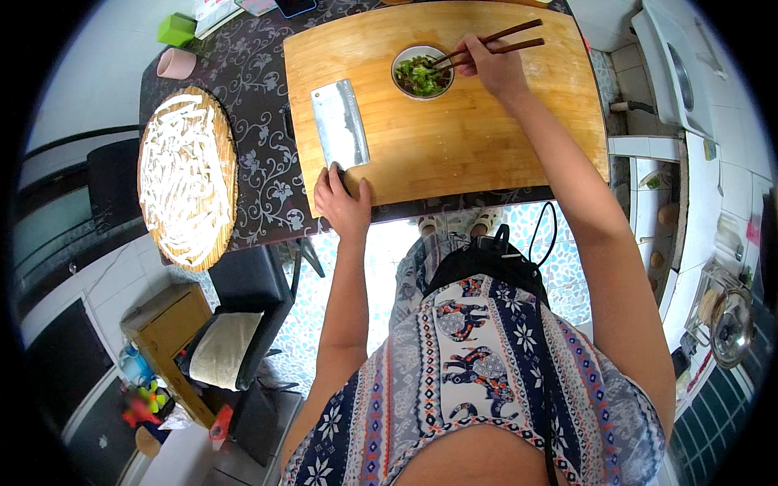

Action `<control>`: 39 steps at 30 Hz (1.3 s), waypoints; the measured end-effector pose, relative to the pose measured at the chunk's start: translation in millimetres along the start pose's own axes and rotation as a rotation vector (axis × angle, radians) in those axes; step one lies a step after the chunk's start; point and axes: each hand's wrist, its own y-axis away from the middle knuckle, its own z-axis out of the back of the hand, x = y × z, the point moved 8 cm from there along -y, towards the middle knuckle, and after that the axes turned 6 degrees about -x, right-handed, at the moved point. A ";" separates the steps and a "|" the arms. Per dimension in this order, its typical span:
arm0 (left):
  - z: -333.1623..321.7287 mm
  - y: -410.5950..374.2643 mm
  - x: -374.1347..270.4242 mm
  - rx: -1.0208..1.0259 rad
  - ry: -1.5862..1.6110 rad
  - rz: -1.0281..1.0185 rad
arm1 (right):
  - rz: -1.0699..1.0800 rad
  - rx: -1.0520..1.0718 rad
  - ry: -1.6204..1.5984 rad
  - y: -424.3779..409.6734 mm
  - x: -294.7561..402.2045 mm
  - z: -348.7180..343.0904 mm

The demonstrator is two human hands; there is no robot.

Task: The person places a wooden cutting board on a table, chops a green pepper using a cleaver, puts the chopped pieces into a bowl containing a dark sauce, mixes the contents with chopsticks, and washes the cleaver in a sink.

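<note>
A white bowl (396, 88) stands near the far middle of the wooden board (450, 152), with chopped green leaves over a dark brown filling (422, 75) inside it. In my right hand (491, 68) is a pair of dark wooden chopsticks (516, 36), their tips down in the greens. A cleaver (341, 124) lies flat on the board's left side, its blade pointing away from me. My left hand (344, 203) is at the board's near edge, over the cleaver's black handle, fingers on one side and thumb on the other. My palm hides most of the handle.
Left of the board, white noodle-like strips (182, 176) cover an oval slatted tray (226, 200) on the dark patterned tablecloth (267, 121). Beyond it stand a pink cup (177, 64) and a green container (177, 29). A black chair (252, 285) sits below the table's left side.
</note>
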 end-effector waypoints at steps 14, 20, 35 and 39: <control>1.6 -0.2 -1.7 0.002 0.004 0.000 | 0.045 0.097 0.058 6.8 16.4 3.6; 1.1 -2.3 -4.3 0.014 0.007 0.004 | -0.088 0.069 0.132 0.8 -21.2 8.4; 0.4 -2.4 -3.4 0.007 0.017 -0.003 | -0.040 0.024 -0.004 1.9 -18.2 -9.6; 1.1 -0.1 0.5 0.016 -0.010 0.015 | 0.020 0.054 0.023 -1.2 11.6 7.1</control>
